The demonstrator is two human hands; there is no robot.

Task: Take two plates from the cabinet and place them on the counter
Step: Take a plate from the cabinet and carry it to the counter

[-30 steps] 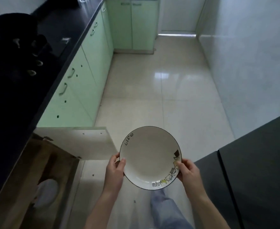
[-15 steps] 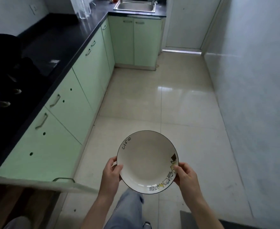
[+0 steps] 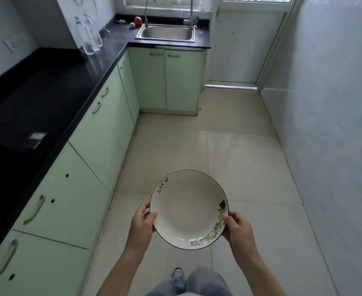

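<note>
I hold a white plate with a thin black rim, the word "life" and small cartoon figures on its edge, level above the floor in front of me. My left hand grips its left rim and my right hand grips its right rim. Whether a second plate lies beneath it I cannot tell. The black counter runs along the left, over pale green cabinets whose doors in view are closed.
A steel sink sits at the far end under a window, with a red fruit beside it. Clear bottles stand on the counter's far part. A white wall bounds the right. Tiled floor stretches ahead.
The view has risen and moved forward: the open cabinet at lower left has left the frame, and the sink and window have come into sight. Both hands keep the plate.
</note>
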